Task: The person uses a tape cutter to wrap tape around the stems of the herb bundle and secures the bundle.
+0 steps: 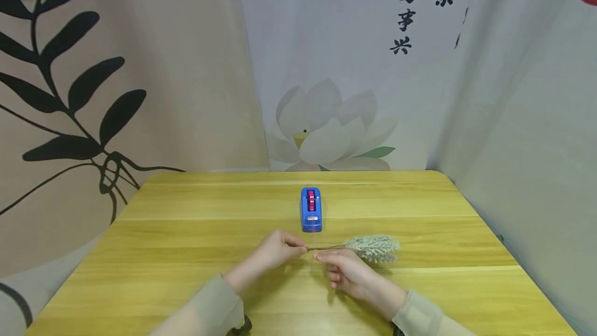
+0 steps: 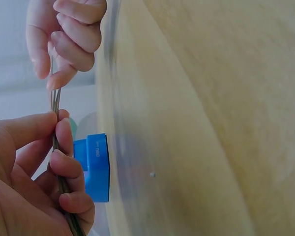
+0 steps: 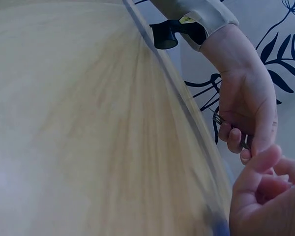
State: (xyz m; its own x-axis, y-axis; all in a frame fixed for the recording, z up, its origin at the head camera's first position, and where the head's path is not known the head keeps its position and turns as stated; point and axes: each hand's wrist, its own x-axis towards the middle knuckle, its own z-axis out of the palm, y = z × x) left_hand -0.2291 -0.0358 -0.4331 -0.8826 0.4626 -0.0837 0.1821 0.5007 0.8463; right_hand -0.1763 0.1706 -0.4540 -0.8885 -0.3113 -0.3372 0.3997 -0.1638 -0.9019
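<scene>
A bunch of pale green dried grass [image 1: 373, 248] lies sideways low over the table, its heads pointing right. My left hand [image 1: 277, 248] pinches the ends of its thin stems [image 2: 56, 102], which run back along the palm in the left wrist view. Close by on the right, my right hand [image 1: 347, 268] has its curled fingers and thumb tip right at the stems. Whether it pinches them or something thin, I cannot tell. Beyond the hands stands a blue tape dispenser [image 1: 311, 223] with a pinkish-red roll.
The wooden table [image 1: 186, 211] reaches back to a curtain [image 1: 200, 66] printed with dark leaves, a lotus and characters. Another curtain [image 1: 522, 118] hangs along the right side. A black strap [image 3: 164, 35] with its fitting sits at the left sleeve.
</scene>
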